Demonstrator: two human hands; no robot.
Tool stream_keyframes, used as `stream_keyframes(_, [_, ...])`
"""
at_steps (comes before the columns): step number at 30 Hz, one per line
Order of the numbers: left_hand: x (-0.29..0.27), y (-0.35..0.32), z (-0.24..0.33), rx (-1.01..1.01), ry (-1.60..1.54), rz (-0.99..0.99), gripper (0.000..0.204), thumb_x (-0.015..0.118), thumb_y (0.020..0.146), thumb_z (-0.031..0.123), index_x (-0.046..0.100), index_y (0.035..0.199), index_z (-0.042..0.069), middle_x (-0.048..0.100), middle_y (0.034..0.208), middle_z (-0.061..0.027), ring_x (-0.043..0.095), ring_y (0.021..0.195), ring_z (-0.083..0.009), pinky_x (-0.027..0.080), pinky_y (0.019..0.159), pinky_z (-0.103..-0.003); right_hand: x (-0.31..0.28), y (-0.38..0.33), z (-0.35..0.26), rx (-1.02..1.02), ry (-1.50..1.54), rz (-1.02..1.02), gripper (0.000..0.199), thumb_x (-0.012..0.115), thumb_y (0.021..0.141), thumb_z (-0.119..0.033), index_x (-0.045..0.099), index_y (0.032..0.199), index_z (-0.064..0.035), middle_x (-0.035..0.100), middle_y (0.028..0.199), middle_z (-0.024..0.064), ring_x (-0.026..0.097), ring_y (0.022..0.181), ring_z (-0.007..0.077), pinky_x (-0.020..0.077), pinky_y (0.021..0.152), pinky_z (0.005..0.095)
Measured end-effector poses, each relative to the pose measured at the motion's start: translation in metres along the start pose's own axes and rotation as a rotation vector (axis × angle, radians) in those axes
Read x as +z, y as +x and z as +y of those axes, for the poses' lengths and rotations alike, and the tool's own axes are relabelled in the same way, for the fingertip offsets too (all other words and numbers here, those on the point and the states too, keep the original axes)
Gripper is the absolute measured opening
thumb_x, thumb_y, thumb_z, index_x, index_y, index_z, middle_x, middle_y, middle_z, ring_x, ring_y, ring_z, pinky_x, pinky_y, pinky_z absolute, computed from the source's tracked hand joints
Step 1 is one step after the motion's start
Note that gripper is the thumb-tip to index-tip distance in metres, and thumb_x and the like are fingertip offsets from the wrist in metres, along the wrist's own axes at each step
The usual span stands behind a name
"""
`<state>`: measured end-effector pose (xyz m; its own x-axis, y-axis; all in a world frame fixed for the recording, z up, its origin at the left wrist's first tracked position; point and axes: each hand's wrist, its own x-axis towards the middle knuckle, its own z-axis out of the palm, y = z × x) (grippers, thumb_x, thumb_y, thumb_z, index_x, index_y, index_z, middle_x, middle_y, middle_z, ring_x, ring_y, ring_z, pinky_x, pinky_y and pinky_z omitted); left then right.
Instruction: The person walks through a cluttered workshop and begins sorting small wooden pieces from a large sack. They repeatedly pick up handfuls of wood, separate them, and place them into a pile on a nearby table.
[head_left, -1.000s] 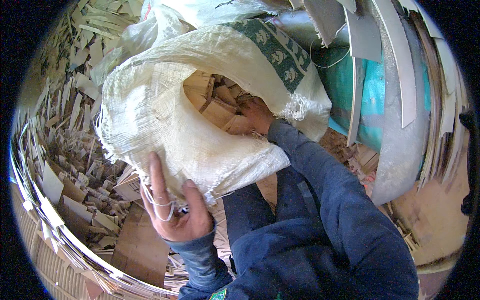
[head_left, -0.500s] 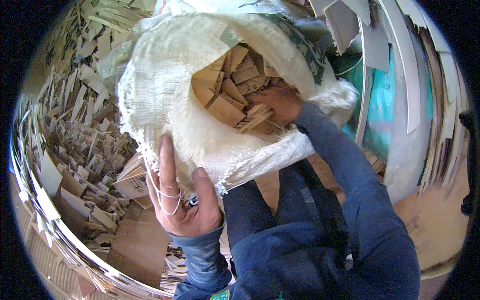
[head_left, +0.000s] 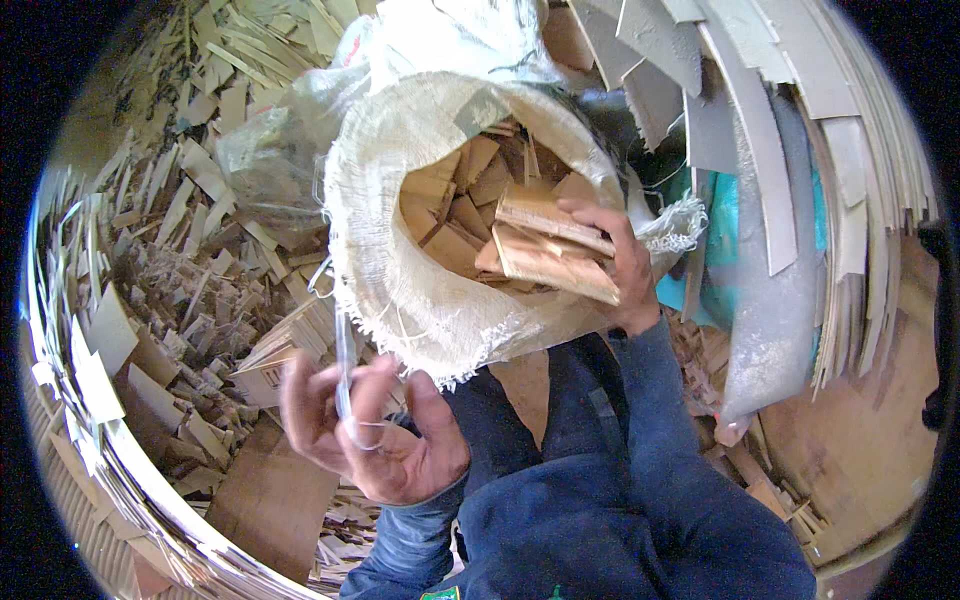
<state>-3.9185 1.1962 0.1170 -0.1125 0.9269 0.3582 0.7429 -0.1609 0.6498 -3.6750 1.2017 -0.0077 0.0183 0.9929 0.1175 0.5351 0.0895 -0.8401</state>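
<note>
A white woven sack (head_left: 375,270) with a rolled, frayed rim stands open in front of me. Thin wooden pieces (head_left: 470,215) lie inside it. My right hand (head_left: 635,275) is closed around a small stack of wood pieces (head_left: 555,245), held at the right side of the sack's mouth. My left hand (head_left: 385,430) is below the sack's near left edge, palm up, its fingers loosely curled and apart. Around one of its fingers loops a white string (head_left: 345,370), which runs up to the sack's rim; the fingertips are blurred.
Heaps of wood scraps (head_left: 190,330) cover the left side. A clear plastic bag (head_left: 275,150) lies at the far left of the sack. Long thin boards (head_left: 750,130) are stacked on the right, beside a grey sheet (head_left: 775,330) and turquoise material (head_left: 722,250).
My right hand has come up out of the sack with a stack of wood pieces. My left hand has let go of the rim and dropped lower. The sack's mouth shifted right.
</note>
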Motion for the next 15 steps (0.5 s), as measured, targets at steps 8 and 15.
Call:
stream_keyframes(8, [-0.058, 0.015, 0.036, -0.198, -0.271, 0.314, 0.048, 0.062, 0.08, 0.004, 0.042, 0.124, 0.001, 0.035, 0.134, -0.0172, 0.048, 0.112, -0.0221, 0.045, 0.093, -0.034, -0.039, -0.009, -0.097, 0.381, 0.913, 0.171, 0.048, 0.075, 0.076, -0.015, 0.055, 0.118, -0.0027, 0.062, 0.111, 0.0081, 0.062, 0.1, 0.0249, 0.0491, 0.093, 0.0387])
stream_keyframes(15, [-0.069, 0.013, 0.09, -0.226, -0.768, -0.12, 0.089, 0.073, 0.08, 0.023, 0.02, 0.149, 0.005, 0.035, 0.145, -0.0149, 0.039, 0.133, -0.0296, 0.032, 0.11, -0.046, -0.057, -0.003, -0.132, 0.531, 1.832, -0.189, 0.04, 0.061, 0.089, -0.027, 0.059, 0.121, -0.0032, 0.064, 0.118, 0.0121, 0.061, 0.109, 0.0266, 0.0481, 0.095, 0.0429])
